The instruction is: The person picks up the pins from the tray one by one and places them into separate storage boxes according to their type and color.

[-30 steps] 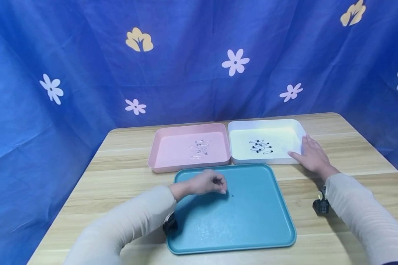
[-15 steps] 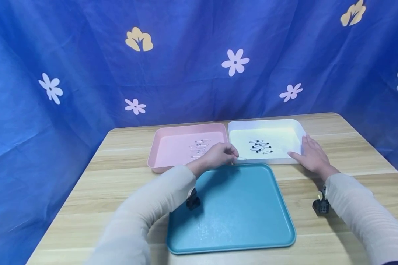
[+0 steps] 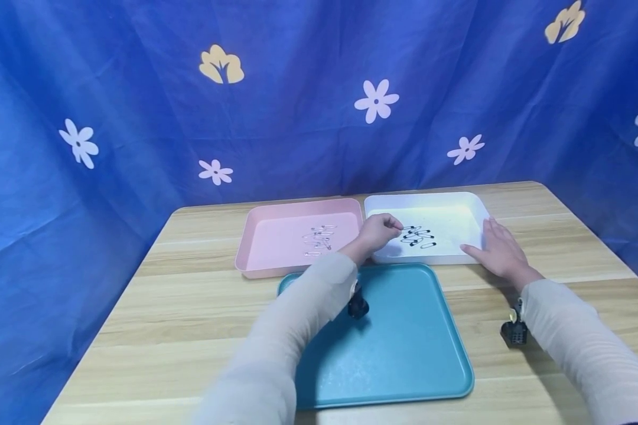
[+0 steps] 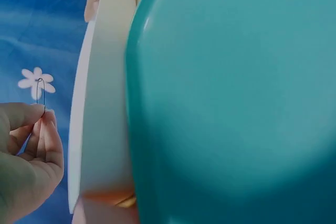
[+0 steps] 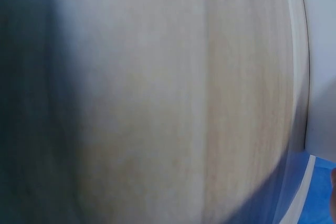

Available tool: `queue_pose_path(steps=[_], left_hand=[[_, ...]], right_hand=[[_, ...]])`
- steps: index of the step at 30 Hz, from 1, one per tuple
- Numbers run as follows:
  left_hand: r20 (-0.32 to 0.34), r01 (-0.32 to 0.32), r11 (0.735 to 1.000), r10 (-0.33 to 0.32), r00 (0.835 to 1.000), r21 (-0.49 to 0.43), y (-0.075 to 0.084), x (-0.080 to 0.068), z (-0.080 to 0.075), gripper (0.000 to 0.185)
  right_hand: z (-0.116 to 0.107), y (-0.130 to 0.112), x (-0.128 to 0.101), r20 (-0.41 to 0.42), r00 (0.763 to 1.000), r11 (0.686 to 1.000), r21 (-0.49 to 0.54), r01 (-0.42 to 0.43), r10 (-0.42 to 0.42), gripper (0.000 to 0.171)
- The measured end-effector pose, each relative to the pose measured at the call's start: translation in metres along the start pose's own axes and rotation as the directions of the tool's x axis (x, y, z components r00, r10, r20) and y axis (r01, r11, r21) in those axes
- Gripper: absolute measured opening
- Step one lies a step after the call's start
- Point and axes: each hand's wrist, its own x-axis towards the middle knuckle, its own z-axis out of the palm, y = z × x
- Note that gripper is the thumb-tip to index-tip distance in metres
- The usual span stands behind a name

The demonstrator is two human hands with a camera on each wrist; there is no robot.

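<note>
The left hand [image 3: 378, 231] pinches a safety pin [image 4: 41, 94] above the white tray [image 3: 475, 203] at frame centre; releasing it beside the black pins [image 3: 417, 236] seems next. The right hand [image 3: 501, 248] rests flat against that tray.

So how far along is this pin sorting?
Nearly done, it seems: silver pins lie in the pink tray, black pins in the white tray. The left hand pinches one pin over the white tray; the teal tray looks bare.

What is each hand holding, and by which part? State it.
Left hand pinches a thin dark wire safety pin by its lower end. Right hand holds nothing; it rests against the white plastic tray.
</note>
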Motion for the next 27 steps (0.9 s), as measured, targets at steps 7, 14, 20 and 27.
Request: queue_pose_path(steps=[7, 14, 20, 27], left_hand=[[-0.071, 0.070, 0.997, -0.067, 0.995, 0.038, -0.004, 0.023, 0.014, 0.006], [-0.093, 0.052, 0.988, -0.038, 0.995, 0.144, -0.068, 0.104, 0.052, 0.011], [-0.087, 0.117, 0.969, -0.100, 0.991, 0.219, -0.040, 0.076, 0.046, 0.011], [-0.082, 0.108, 0.968, -0.092, 0.992, 0.225, -0.020, 0.053, 0.038, 0.009]], right_hand=[[0.002, -0.003, 0.002, -0.001, 1.000, 1.000, 0.007, 0.006, -0.006, 0.093], [-0.001, -0.001, -0.001, -0.010, 1.000, 1.000, 0.008, -0.007, 0.007, 0.093], [0.000, 0.000, -0.003, -0.009, 1.000, 1.000, 0.017, -0.002, 0.002, 0.093], [0.000, 0.000, -0.002, -0.023, 1.000, 1.000, 0.002, 0.010, -0.010, 0.091]])
